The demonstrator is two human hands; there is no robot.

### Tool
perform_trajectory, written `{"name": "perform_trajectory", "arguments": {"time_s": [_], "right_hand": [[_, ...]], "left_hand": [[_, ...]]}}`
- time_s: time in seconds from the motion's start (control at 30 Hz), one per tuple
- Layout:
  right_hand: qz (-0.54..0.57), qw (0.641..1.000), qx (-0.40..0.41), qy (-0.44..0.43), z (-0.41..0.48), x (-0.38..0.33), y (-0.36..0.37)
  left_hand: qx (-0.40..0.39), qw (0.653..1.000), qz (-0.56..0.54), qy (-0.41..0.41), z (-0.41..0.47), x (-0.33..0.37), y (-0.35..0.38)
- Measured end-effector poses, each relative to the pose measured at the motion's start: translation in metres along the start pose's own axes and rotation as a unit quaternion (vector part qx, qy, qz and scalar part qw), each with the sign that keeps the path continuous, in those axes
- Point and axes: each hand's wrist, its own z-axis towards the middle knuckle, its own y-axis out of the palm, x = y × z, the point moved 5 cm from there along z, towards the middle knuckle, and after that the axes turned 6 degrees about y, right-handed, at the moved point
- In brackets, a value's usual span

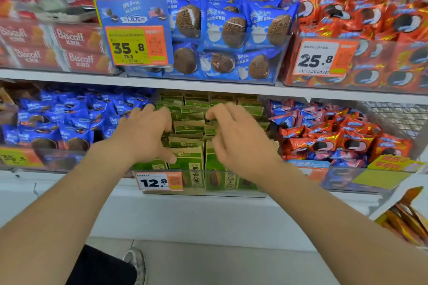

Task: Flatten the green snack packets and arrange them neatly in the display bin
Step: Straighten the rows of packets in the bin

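On the lower shelf [199,213], a bin of blue packets [69,118] sits at the far left. Just right of it the left hand [143,132] reaches in from below, palm down. Its fingers [148,111] are spread and only gently bent, and they lie on the tops of the left-hand rows of green packets [188,127]. The thumb [170,157] stretches toward the front and touches the top edge of a front packet. This hand presses on the packets and grasps none.

The green packets stand upright in close rows inside a clear display bin [208,193] at the middle of the shelf. The rows run from the front wall to the back, and both hands rest on top of them. A strip of packets shows between the hands. A price tag [159,181] reading 12.8 hangs on the left of the bin's front.

The right hand [234,139] also comes in palm down, over the right-hand rows. Its fingers [215,113] bend more sharply, and the tips dip among the packet tops toward the middle. The hand is blurred, so whether it pinches a packet or only touches them cannot be told. Further right, a neighbouring bin holds red packets [324,136].
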Motion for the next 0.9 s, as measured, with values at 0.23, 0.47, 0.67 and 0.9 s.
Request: {"name": "perform_trajectory", "arguments": {"time_s": [0.23,0.47,0.67,0.9], "right_hand": [[-0.146,0.986,-0.077,-0.019,0.017,-0.03,0.061],[-0.106,0.987,-0.12,0.014,0.035,-0.014,0.065],[-0.191,0.981,-0.048,0.004,0.023,-0.007,0.067],[-0.117,0.989,-0.065,-0.063,0.009,-0.013,0.053]], "left_hand": [[-0.03,0.998,-0.029,0.037,-0.002,-0.036,0.01],[0.165,0.985,0.034,-0.045,0.018,-0.039,-0.011],[0.134,0.986,0.085,-0.057,0.031,-0.024,0.015],[0.152,0.985,0.075,-0.04,0.003,-0.018,0.014]]}}
